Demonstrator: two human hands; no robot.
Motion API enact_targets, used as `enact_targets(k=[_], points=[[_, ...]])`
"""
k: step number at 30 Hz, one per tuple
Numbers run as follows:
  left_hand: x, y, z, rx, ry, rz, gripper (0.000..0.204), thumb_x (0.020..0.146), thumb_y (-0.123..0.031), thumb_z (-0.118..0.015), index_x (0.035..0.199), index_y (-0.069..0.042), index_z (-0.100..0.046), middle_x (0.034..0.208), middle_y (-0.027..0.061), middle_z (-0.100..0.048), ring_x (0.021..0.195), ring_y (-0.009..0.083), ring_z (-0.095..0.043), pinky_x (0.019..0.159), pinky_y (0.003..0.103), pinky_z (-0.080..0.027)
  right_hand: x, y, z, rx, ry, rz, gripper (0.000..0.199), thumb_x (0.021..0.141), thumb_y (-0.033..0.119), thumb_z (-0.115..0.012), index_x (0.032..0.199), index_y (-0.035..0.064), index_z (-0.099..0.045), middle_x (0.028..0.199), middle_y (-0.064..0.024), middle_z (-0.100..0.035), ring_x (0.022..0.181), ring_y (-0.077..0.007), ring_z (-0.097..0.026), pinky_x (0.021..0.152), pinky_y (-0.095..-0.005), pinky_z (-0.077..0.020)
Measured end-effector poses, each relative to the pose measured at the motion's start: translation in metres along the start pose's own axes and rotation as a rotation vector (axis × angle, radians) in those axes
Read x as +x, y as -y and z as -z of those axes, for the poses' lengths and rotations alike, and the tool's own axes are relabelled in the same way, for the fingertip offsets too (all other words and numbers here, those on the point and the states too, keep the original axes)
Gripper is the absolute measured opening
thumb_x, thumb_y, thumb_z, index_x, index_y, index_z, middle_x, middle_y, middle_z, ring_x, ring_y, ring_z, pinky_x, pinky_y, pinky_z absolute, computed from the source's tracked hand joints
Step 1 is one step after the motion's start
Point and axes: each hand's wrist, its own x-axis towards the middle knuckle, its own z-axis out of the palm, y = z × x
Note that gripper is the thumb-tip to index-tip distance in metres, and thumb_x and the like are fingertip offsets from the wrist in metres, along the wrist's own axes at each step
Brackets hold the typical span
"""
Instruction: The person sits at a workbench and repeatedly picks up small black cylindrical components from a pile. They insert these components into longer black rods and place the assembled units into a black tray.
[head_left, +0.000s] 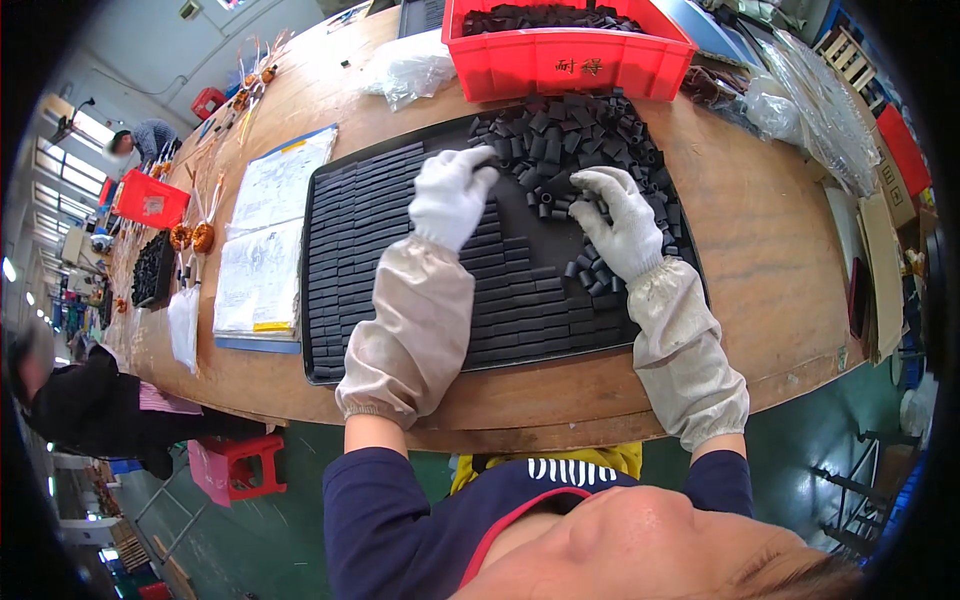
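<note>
Loose heap of black blocks (590,125) just beyond both gloved hands, left hand (452,195) pinched on one black piece (478,157) beside laid rows (380,220), right hand (618,222) curled among strays, grip unclear.

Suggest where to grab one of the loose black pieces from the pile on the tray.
Take a loose black piece at the pile's near fringe, by the right hand, where pieces lie singly on the black tray. Come from straight above and pinch across its short width with thumb and forefinger: it looks like a small block lying flat, so its sides are free. Deeper in the pile neighbours crowd the sides.
</note>
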Motion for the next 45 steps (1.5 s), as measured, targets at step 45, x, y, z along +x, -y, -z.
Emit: enact_targets(k=[45], points=[[-0.026, -0.035, -0.038, -0.378, 0.351, -0.156, 0.032, 0.092, -0.002, -0.069, 0.123, -0.009, -0.071, 0.120, 0.0139, -0.070, 0.111, 0.0334, -0.069, 0.097, 0.038, -0.055, 0.006, -0.050, 0.038, -0.596, 0.047, -0.022, 0.020, 0.089, 0.026, -0.072, 0.107, 0.0195, -0.075, 0.111, -0.0013, -0.072, 0.118, -0.0286, -0.061, 0.104, -0.0463, -0.0453]])
